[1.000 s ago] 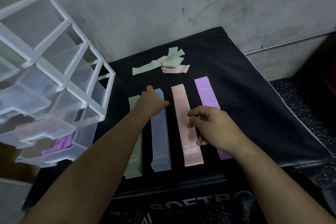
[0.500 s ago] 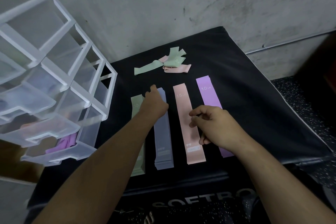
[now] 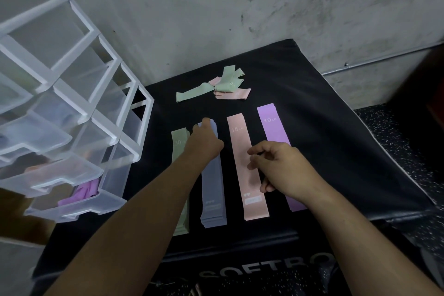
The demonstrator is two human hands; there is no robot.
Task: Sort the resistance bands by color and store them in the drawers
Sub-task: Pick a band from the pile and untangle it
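Both hands reach forward, left hand [image 3: 204,143] flat, right hand [image 3: 281,168] curled.

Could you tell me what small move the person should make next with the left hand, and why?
Probably pinch the far end of the grey-blue stack and lift it. The left hand already rests on that end, the bands lie squared up in one colour, and the drawer unit stands open beside them. The right hand hovers over the pink stack, holding nothing.

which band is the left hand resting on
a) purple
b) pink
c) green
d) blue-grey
d: the left hand lies on the far end of the blue-grey band, between the green band and the pink band.
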